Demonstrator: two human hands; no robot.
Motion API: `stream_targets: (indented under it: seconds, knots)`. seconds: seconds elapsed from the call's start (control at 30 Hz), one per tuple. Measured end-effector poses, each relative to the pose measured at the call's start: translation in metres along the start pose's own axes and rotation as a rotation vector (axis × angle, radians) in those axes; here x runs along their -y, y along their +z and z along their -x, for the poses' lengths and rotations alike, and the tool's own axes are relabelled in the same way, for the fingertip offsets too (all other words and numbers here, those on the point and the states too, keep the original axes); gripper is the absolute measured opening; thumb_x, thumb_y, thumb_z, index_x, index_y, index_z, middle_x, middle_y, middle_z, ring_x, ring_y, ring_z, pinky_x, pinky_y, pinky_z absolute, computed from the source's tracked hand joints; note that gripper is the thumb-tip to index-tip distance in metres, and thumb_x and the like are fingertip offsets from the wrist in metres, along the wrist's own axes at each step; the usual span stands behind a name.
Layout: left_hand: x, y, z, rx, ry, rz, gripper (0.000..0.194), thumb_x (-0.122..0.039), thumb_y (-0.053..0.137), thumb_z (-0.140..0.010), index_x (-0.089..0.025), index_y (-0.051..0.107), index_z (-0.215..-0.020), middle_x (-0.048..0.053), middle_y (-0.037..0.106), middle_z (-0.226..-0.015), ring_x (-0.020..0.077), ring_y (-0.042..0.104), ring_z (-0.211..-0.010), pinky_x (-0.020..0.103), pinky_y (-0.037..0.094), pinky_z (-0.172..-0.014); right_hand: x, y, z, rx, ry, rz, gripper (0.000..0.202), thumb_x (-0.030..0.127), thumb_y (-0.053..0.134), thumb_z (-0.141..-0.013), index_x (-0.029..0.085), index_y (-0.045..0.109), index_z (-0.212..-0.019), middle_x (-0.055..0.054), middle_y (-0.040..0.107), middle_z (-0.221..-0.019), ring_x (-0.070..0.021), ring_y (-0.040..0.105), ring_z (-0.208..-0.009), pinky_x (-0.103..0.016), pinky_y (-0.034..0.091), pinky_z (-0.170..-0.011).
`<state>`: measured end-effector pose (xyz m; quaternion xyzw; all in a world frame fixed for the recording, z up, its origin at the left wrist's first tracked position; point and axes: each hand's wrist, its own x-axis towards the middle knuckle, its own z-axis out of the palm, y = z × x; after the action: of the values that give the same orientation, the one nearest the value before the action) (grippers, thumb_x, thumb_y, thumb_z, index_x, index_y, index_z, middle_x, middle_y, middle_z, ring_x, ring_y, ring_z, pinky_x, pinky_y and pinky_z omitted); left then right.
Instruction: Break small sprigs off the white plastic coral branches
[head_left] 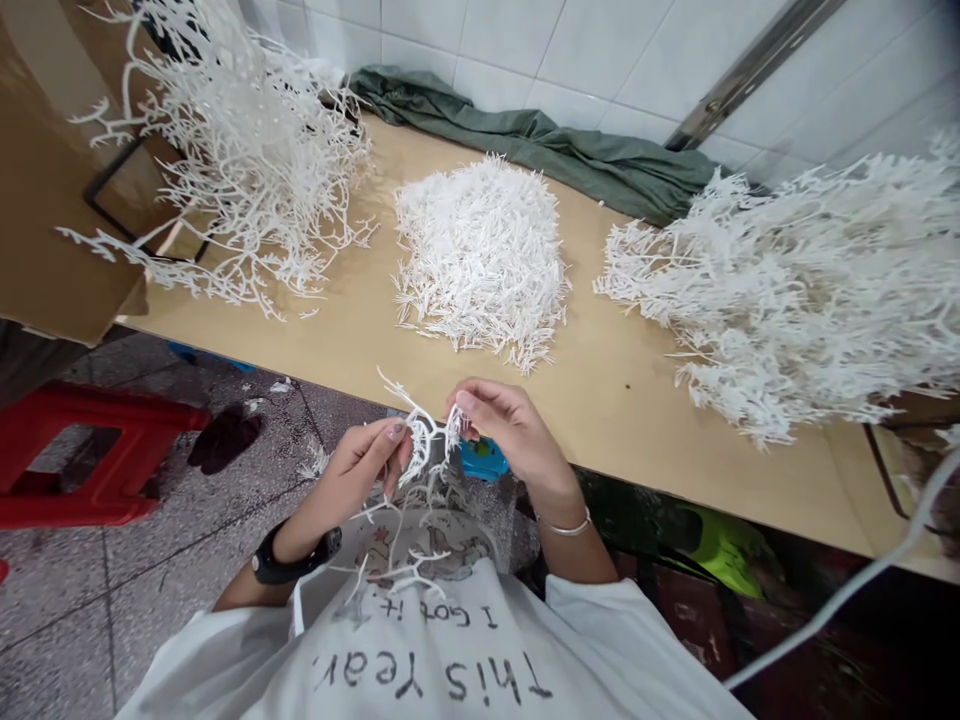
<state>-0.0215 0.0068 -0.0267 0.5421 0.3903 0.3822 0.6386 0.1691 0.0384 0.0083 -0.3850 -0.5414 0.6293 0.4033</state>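
Just off the table's front edge, a white branching plastic twig (429,430) is held up between my two hands. My left hand (366,462) pinches its left part, thumb against the fingers. On the other side my right hand (506,425) grips a small cluster of its tips between thumb and fingers. Below the hands, more white twigs (401,565) hang in front of my shirt. A heap of short white sprigs (484,255) lies on the table straight ahead of me.
Tall white branches (255,160) pile up at the left beside a cardboard box (52,200). Another white branch pile (810,290) spreads over the table (337,350) at right. Green cloth (540,135) lies along the tiled wall. A red stool (97,450) stands on the floor; a white cable (855,590) crosses lower right.
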Motion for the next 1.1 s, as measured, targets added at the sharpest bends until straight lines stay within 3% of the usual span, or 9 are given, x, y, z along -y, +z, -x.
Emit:
stream_targets:
  seconds: [0.13,0.23,0.37,0.5,0.6,0.73,0.8,0.93,1.1]
  knots:
    - [0.001,0.002,-0.001,-0.03,0.06,-0.102,0.041,-0.043,0.038,-0.097,-0.016,0.049,-0.068,-0.005,0.049,-0.045,0.0058,0.045,-0.039,0.017,0.032,-0.043,-0.018,0.016,-0.006,-0.004,0.001,-0.052,0.039,0.05,0.05,-0.088,0.017,0.057,-0.071,0.003,0.048,-0.062,-0.0076,0.04,-0.056,-0.023,0.032,-0.055]
    - [0.001,0.004,0.0,-0.079,0.119,-0.177,0.041,-0.039,0.034,-0.099,-0.017,0.046,-0.066,-0.005,0.047,-0.046,0.006,0.044,-0.04,0.017,0.032,-0.043,-0.037,0.025,-0.009,-0.036,0.068,-0.202,0.047,0.061,0.051,-0.082,0.017,0.053,-0.066,0.003,0.044,-0.057,-0.008,0.036,-0.051,-0.024,0.028,-0.051]
    - [0.005,0.005,0.0,-0.128,0.284,-0.531,0.035,-0.029,0.033,-0.099,-0.017,0.046,-0.068,-0.004,0.047,-0.051,0.0072,0.045,-0.045,0.019,0.034,-0.05,-0.054,0.038,-0.007,-0.178,0.197,-0.48,0.051,0.068,0.057,-0.072,0.019,0.052,-0.063,0.004,0.044,-0.053,-0.0085,0.035,-0.047,-0.024,0.028,-0.046]
    - [0.008,0.005,-0.003,-0.054,0.404,-0.752,0.03,-0.024,0.033,-0.098,-0.017,0.047,-0.073,-0.003,0.047,-0.057,0.0088,0.046,-0.049,0.02,0.034,-0.052,-0.055,0.043,-0.007,-0.316,0.23,-0.564,0.054,0.069,0.062,-0.067,0.019,0.045,-0.055,0.004,0.042,-0.05,-0.0075,0.034,-0.045,-0.022,0.029,-0.043]
    - [0.006,0.003,-0.002,0.064,0.337,-0.758,0.029,-0.024,0.032,-0.098,-0.017,0.048,-0.075,-0.004,0.046,-0.056,0.0088,0.044,-0.048,0.02,0.032,-0.052,-0.052,0.03,-0.007,-0.241,0.26,-0.565,0.059,0.075,0.06,-0.062,0.019,0.043,-0.05,0.005,0.038,-0.046,-0.0073,0.034,-0.042,-0.021,0.028,-0.04]
    - [-0.001,-0.001,0.001,0.267,0.191,-0.641,0.034,-0.027,0.032,-0.099,-0.017,0.046,-0.07,-0.004,0.046,-0.056,0.0087,0.045,-0.049,0.021,0.031,-0.053,-0.057,0.006,-0.007,0.143,0.344,-0.543,0.071,0.087,0.037,-0.065,0.02,0.041,-0.043,0.005,0.029,-0.038,-0.007,0.026,-0.034,-0.023,0.022,-0.034]
    - [-0.004,-0.002,0.002,0.333,0.142,-0.581,0.035,-0.03,0.031,-0.099,-0.017,0.046,-0.07,-0.004,0.047,-0.055,0.009,0.046,-0.049,0.021,0.032,-0.053,-0.061,0.0,-0.005,0.234,0.333,-0.454,0.07,0.086,0.04,-0.066,0.018,0.046,-0.045,0.006,0.029,-0.037,-0.0065,0.022,-0.033,-0.022,0.018,-0.033]
    - [-0.004,-0.004,0.002,0.36,0.136,-0.504,0.035,-0.031,0.03,-0.099,-0.017,0.046,-0.071,-0.004,0.048,-0.054,0.0091,0.046,-0.048,0.02,0.033,-0.053,-0.063,0.002,0.001,0.132,0.264,-0.372,0.057,0.07,0.063,-0.066,0.02,0.041,-0.049,0.006,0.031,-0.043,-0.0062,0.025,-0.038,-0.022,0.019,-0.036]
    - [-0.002,-0.003,0.001,0.431,0.116,-0.407,0.036,-0.031,0.03,-0.099,-0.017,0.046,-0.07,-0.005,0.045,-0.049,0.0079,0.046,-0.045,0.018,0.034,-0.052,-0.052,0.009,0.006,-0.048,0.178,-0.332,0.057,0.067,0.06,-0.071,0.022,0.033,-0.048,0.008,0.023,-0.043,-0.0054,0.016,-0.037,-0.022,0.017,-0.033]
